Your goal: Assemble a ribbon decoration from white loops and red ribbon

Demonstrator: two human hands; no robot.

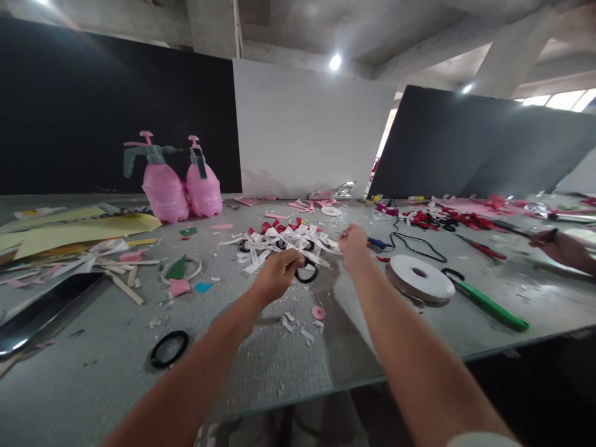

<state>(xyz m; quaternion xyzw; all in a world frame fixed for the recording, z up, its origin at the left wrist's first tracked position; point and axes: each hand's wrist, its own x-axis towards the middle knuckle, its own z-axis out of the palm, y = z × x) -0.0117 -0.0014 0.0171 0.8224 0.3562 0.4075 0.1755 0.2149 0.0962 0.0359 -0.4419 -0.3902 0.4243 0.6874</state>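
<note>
My left hand point(278, 274) is closed, fingers pinched on a black hair tie point(307, 279) that hangs just above or rests on the table. Behind it lies a pile of white ribbon pieces point(298, 239) with red bits and other black rings among them. My right hand point(352, 242) is raised to the right of the pile with its fingers closed; what they grip, if anything, is hidden. Just beyond it lies a blue-handled tool point(376, 243) on a black cord. Another black hair tie point(169, 349) lies near the front left.
A white ribbon spool point(421, 277) and a green-handled tool point(493, 305) lie right. Pink spray bottles point(165, 192) stand at the back left, near yellow sheets point(93, 234). Red bows point(447, 218) and pliers point(482, 247) lie far right, where another person's hand point(568, 251) reaches in.
</note>
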